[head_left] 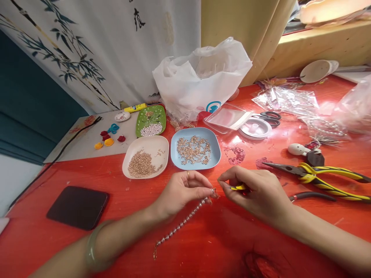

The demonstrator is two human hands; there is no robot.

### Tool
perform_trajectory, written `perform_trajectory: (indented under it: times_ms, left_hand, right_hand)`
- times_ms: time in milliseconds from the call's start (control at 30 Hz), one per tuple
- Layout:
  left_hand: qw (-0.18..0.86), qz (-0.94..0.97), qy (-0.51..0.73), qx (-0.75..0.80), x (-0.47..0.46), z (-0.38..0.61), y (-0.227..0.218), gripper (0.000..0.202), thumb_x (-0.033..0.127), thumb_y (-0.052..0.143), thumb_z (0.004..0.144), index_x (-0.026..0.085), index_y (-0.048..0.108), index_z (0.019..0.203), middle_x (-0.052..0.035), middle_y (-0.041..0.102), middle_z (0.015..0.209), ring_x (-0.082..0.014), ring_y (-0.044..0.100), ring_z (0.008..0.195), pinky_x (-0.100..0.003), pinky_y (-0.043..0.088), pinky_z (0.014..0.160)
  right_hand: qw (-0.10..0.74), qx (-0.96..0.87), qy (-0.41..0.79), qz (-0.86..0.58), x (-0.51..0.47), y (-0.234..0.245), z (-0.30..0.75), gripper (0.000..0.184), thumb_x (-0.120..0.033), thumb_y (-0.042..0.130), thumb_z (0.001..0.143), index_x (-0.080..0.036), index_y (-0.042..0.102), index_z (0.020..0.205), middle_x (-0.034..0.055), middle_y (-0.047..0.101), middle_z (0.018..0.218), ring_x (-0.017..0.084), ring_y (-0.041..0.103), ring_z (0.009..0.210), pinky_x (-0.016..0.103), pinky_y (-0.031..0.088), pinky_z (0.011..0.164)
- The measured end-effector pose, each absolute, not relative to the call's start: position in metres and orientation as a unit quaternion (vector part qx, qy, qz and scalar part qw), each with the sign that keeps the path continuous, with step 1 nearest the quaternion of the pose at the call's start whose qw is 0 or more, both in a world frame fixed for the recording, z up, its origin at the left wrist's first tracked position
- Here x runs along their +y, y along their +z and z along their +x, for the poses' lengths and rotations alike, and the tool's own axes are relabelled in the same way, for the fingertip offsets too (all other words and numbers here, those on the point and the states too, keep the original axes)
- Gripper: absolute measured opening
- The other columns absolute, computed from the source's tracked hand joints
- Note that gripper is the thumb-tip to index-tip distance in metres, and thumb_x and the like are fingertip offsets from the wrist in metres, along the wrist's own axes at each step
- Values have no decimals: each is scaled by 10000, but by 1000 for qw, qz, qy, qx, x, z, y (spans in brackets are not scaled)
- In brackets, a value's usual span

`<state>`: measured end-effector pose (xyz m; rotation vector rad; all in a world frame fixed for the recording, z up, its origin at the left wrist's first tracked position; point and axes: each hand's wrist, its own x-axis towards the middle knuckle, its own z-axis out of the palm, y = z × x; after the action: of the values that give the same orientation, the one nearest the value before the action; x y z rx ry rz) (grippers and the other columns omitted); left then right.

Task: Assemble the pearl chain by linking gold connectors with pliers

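Between the thumb and fingers of my left hand (185, 191) is one end of a beaded bracelet (185, 221). Its string of pearly beads slants down to the left and ends in a small gold-coloured clasp or chain. My right hand (257, 189) is closed just right of that end, thumb and forefinger pinched together. A small yellow and black tool (239, 187) shows under its fingers; most of it is hidden, so its kind is unclear. Beyond my hands, a blue dish (216, 160) holds gold-coloured findings and a cream dish (165, 148) holds small gold-coloured beads.
Long-nose pliers (307, 172) with yellow and black handles lie right, beside a dark-handled tool (314, 196). A phone (78, 206) lies left. Behind are a green dish (139, 125), a white plastic bag (199, 85), a clear box (224, 116), scissors (271, 117) and bead packets (290, 102).
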<state>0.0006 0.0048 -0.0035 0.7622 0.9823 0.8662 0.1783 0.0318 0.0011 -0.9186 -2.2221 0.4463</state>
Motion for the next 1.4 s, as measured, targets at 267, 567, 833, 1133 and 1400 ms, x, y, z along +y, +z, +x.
perform_trajectory:
  times_ms: [267,567,833,1133,1400]
  left_hand:
    - [739,293,408,448,4,0,-3,118,150,705,659,112,677,767,-30,691,656,-87,625,604,-195,477,624]
    - [759,267,421,419,4,0,-4,173,119,693,665,123,542,750,-35,673,632,-98,620,562,-209,470,578]
    - [764,287,395,422,3,1,-3,154,131,683,669,112,567,768,-29,650,635,-88,596,533,-216,459,571]
    - [783,298,344,425,5,-2,0,75,152,605,706,122,621,772,-10,618,587,-89,575,509,-215,440,541]
    - [771,310,325,451,7,-1,6,56,171,617,669,134,578,652,-22,641,571,-109,581,516,-223,427,526]
  right_hand:
    - [298,-869,189,-346,30,8,182,88,-201,318,880,-187,405,890,7,560,619,115,491,472,224,391,447]
    - [257,-843,354,-313,34,8,177,127,-190,450,845,-153,544,922,-3,589,643,90,493,513,191,406,487]
    - [296,-852,262,-344,34,6,177,126,-122,482,775,-159,563,686,-24,564,525,63,455,428,159,352,422]
    - [305,-896,113,-303,33,4,180,126,-110,449,792,-170,557,768,-12,595,564,79,488,435,180,348,422]
    - [315,-890,137,-300,35,3,180,108,-120,466,785,-171,557,754,-20,588,544,74,484,429,177,345,419]
